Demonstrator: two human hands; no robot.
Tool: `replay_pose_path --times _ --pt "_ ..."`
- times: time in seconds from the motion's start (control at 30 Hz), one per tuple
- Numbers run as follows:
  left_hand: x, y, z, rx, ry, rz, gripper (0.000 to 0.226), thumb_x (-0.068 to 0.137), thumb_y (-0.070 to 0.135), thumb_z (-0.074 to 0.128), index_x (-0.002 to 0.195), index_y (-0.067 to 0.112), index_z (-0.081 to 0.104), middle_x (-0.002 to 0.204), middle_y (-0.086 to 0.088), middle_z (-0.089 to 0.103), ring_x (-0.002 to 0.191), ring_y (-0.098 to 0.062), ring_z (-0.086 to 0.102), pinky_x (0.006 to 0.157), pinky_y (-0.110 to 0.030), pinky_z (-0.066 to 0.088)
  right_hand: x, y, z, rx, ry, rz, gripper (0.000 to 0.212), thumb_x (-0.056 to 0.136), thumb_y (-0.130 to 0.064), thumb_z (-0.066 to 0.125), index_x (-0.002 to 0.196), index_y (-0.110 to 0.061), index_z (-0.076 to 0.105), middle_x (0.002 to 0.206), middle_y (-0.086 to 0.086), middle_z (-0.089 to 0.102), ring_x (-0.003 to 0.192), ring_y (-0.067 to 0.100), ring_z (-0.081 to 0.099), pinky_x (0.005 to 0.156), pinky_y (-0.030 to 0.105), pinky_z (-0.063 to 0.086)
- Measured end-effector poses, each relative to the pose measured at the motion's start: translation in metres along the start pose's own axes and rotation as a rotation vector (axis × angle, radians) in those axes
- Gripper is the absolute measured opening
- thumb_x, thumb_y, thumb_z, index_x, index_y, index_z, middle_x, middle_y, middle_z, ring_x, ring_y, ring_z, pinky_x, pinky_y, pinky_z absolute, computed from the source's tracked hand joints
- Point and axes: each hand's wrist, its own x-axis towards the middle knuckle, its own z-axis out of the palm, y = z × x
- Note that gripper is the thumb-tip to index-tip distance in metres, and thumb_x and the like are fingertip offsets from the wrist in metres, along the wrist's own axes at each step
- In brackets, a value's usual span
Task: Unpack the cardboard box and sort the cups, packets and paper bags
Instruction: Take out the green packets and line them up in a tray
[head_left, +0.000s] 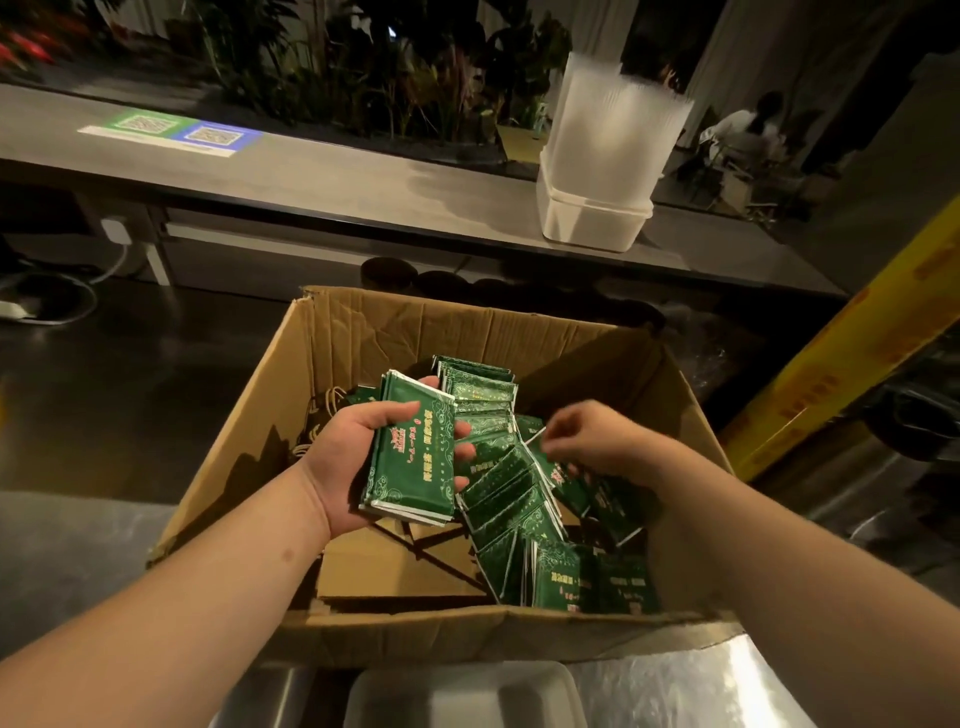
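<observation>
An open cardboard box stands in front of me, its flaps folded out. Inside lie several green packets with gold print, heaped toward the right half. My left hand grips a thick stack of green packets above the box, thumb across the top. My right hand hovers over the heap with its fingers curled down onto a packet; whether it pinches that packet is unclear. Brown paper bags lie flat on the box floor, with twisted handles showing at the left wall.
A white lidded tub with a tall stack of clear plastic cups stands on the grey counter behind the box. A white foam tray lies on a steel surface at the near edge. A yellow-taped box leans at the right.
</observation>
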Motion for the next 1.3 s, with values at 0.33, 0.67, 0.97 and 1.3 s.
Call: replay_pose_path --times 0.33,0.67,0.97,1.3 --pt "0.003 -0.001 -0.004 0.003 0.008 -0.027 0.05 0.095 0.028 0.052 0.144 0.021 0.055 0.127 -0.026 0.06 0.109 -0.041 0.061 0.093 -0.058 0.051 -0.006 0.086 0.03 -0.669 -0.4 0.32 0.04 0.086 -0.015 0.08 0.124 -0.011 0.068 0.114 0.009 0.07 0.102 0.027 0.069 0.084 0.034 0.061" --pt "0.003 0.001 0.0 0.029 0.025 -0.025 0.052 0.093 0.028 0.053 0.144 0.018 0.054 0.122 -0.025 0.062 0.104 -0.039 0.063 0.089 -0.055 0.052 0.0 0.081 0.026 -0.843 -0.32 0.182 0.035 0.086 -0.02 0.08 0.118 -0.009 0.072 0.114 0.007 0.069 0.11 0.025 0.065 0.095 0.037 0.056" --pt "0.004 0.001 -0.001 0.063 0.073 -0.021 0.048 0.094 0.028 0.052 0.14 0.017 0.058 0.123 -0.026 0.064 0.104 -0.04 0.064 0.088 -0.055 0.053 -0.009 0.072 -0.008 -0.693 -0.239 0.153 0.028 0.093 -0.018 0.073 0.12 -0.02 0.071 0.11 -0.006 0.063 0.109 0.015 0.06 0.095 0.029 0.052" --pt "0.002 0.0 0.0 0.019 0.083 0.0 0.046 0.094 0.032 0.054 0.137 0.023 0.063 0.136 -0.023 0.062 0.12 -0.042 0.061 0.102 -0.061 0.045 -0.01 0.0 -0.005 0.381 -0.183 -0.039 0.005 0.097 -0.009 0.065 0.093 -0.007 0.064 0.087 0.007 0.067 0.076 0.016 0.063 0.068 0.029 0.047"
